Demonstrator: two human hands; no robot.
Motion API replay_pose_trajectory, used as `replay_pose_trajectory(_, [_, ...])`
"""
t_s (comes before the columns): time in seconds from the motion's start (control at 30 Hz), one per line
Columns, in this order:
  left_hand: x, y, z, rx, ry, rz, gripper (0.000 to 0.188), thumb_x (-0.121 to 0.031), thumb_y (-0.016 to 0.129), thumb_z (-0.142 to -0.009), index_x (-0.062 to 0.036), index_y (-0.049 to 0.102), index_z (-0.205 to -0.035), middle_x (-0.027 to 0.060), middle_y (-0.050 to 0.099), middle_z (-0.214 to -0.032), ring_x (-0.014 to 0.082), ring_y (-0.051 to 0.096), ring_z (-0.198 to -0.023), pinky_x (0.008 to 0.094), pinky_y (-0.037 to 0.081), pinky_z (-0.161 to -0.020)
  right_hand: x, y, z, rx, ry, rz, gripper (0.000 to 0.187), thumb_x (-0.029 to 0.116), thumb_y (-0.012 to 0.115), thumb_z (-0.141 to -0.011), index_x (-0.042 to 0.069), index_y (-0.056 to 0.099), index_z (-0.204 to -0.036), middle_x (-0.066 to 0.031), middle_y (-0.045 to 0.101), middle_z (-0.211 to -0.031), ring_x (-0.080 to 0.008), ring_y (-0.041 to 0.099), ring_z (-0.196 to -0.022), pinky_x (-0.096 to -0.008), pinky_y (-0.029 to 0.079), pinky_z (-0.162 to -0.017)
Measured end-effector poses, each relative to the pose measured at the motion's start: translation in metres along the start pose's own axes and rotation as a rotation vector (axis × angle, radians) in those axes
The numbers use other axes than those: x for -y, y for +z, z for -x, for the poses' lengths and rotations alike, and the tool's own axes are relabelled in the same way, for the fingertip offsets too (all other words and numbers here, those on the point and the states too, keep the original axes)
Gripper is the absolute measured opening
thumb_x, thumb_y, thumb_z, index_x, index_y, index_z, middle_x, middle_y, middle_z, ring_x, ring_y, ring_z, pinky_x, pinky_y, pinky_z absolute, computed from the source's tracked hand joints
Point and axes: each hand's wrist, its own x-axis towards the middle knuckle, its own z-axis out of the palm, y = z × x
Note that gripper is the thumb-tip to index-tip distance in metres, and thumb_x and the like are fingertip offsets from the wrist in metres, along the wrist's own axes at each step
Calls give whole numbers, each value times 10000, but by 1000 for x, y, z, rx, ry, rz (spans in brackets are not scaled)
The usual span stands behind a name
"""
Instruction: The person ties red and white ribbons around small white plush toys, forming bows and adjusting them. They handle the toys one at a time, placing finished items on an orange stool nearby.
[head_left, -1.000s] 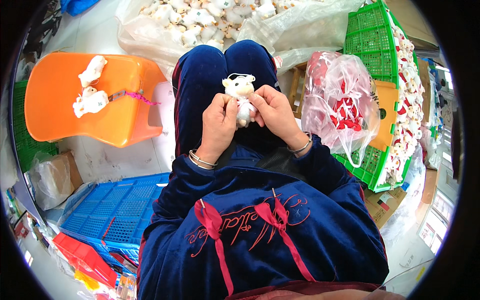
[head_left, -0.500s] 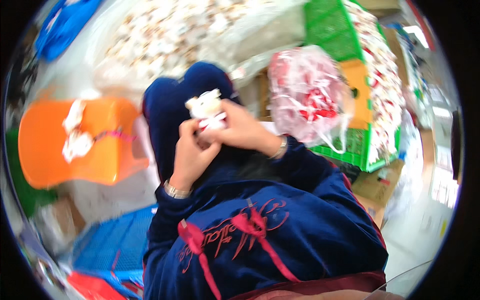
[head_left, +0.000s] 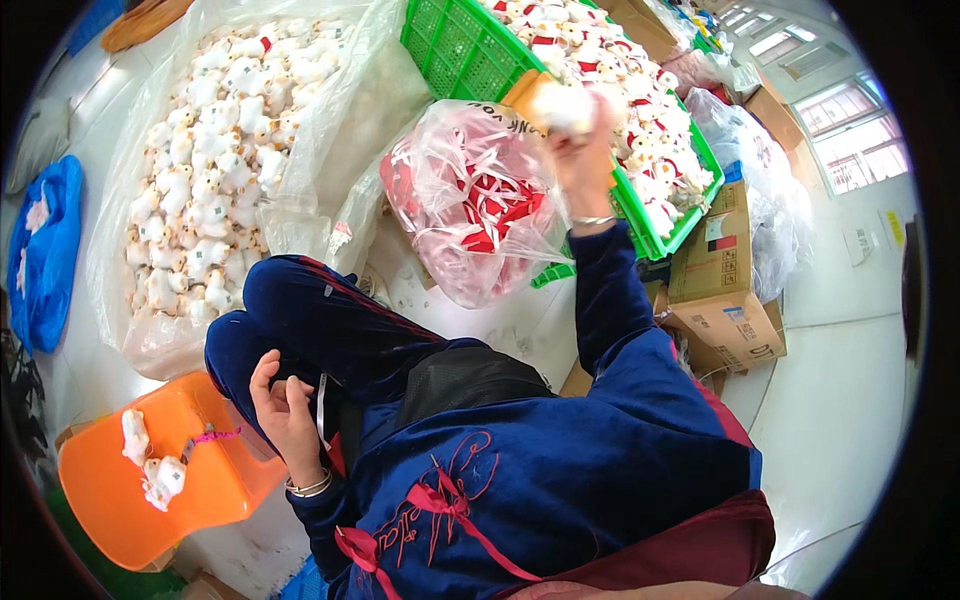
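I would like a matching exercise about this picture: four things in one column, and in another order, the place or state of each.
1. right hand
2. left hand
3. two plush toys
4. clear bag

A. on the orange seat
B. holding a blurred white toy
C. beside the green crate
D. apparently empty

Pairs: 1-B, 2-D, 3-A, 4-C

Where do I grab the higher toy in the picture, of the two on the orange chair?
Around its middle, I think, from above. The toy lies on the chair with its body uncovered on top, and the other toy sits close to its lower end. The left hand is nearer.
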Motion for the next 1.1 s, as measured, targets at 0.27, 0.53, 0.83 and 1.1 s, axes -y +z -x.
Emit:
replay_pose_trajectory(0.27, [2,-2,-2,-61,-143,-10,240,11,566,-1018,5,585,-1258,110,634,-1315,101,623,-813,230,520,-736,-65,-43,47,94,417,391,391,396,564,-1062,26,629,-1172,-85,718,-1052,-134,615,-713,-280,487,-613])
replay_pose_trajectory(0.53, [-1,-70,12,-357,-28,-35,133,-49,566,-1052,-21,655,-1147,16,674,-980,49,597,-721,187,461,-650,-152,110,160,1105,470,818,165,157,675,-999,12,688,-1077,-37,726,-934,-94,629,-756,-248,502,-675])
replay_pose_trajectory(0.83, [44,-142,95,-575,-281,-26,91,-72,619,-1031,-10,650,-1090,40,707,-947,54,606,-696,208,491,-639,-186,154,264,2038,-441,1150,253,204,788,-756,100,690,-965,-61,617,-951,-259,597,-948,-384,448,-803])
replay_pose_trajectory(1.1, [27,-286,74,-886,-167,-707,306,-210,704,-980,22,655,-1172,132,711,-1042,219,673,-944,339,538,-844,-198,180,249,1874,273,915,36,60,709,-853,30,698,-836,-103,645,-812,-283,657,-802,-369,501,-715])
